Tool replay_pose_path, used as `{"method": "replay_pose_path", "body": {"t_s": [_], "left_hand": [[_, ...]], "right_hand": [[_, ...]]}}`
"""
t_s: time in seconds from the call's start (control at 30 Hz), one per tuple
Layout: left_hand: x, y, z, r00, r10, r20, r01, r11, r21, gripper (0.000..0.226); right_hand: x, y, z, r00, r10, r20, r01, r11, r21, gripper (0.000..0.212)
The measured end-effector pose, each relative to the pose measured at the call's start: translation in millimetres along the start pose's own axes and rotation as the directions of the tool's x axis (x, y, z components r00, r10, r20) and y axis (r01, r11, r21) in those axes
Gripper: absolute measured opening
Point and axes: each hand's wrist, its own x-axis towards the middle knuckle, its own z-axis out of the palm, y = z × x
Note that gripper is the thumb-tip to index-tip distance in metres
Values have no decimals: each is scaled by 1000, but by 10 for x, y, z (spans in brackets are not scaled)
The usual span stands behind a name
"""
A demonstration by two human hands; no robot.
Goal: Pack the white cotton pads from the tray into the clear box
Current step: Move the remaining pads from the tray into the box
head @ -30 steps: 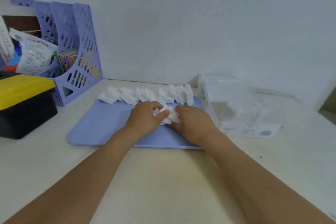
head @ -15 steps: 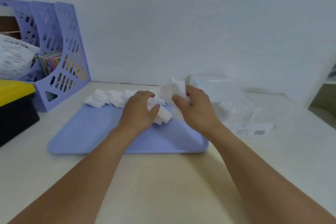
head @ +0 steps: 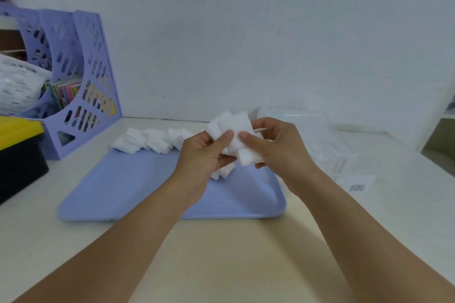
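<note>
Pale wall (head: 246, 44) rose behind the cream tabletop (head: 221, 253) where I worked, seen from my head camera. On that surface lay the flat lavender plastic tray (head: 138, 187), and along its far edge a row of white square cotton pads (head: 150, 141) rested in an untidy line. I held a bunch of the white pads (head: 236, 135) up above the tray's far right part, between both hands. My left hand (head: 204, 155) gripped the bunch from the left with thumb pressed on its front, and a few pads hung below that palm. My right hand (head: 278, 147) pinched the same bunch from the right, thumb on the front face. Just to the right of the tray stood the clear plastic box (head: 302, 125), with more pads blurred inside it. At the far left stood a lavender perforated file holder (head: 81, 81) and a black case with a yellow lid (head: 17, 150).
</note>
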Motion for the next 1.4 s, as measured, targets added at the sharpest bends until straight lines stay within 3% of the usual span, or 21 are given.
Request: {"method": "replay_pose_path", "body": {"t_s": [0.13, 0.3, 0.53, 0.63, 0.7, 0.8, 0.97, 1.4], "left_hand": [[5, -23, 41, 999, -11, -33, 13, 999, 49, 19], [20, -39, 54, 999, -36, -9, 36, 999, -5, 18], [40, -28, 57, 996, 68, -58, -68, 998, 3, 20], [60, -31, 34, 978, 153, -140, -137, 984, 118, 18], [49, -21, 35, 978, 162, -129, -142, 979, 146, 14], [15, -6, 63, 993, 116, -38, -110, 986, 128, 10], [-9, 23, 108, 1000, 14, 26, -16, 997, 74, 17], [5, 15, 103, 999, -29, 18, 29, 1000, 5, 9]], "right_hand": [[62, 32, -110, 999, -20, -47, 15, 994, -111, 13], [88, 37, -176, 999, -14, -38, 11, 997, -73, 14], [105, 5, -230, 995, 8, -100, -7, 1000, 10, 16], [93, -86, -310, 992, 63, -107, -39, 976, 215, 13], [55, -147, -332, 995, 96, 37, -102, 933, 344, 13], [14, -119, -217, 984, 92, 152, -124, 969, 214, 14], [32, -31, -142, 991, 123, 55, -128, 987, 94, 18], [68, -28, -209, 994, 96, 52, -94, 995, -31, 14]]}}
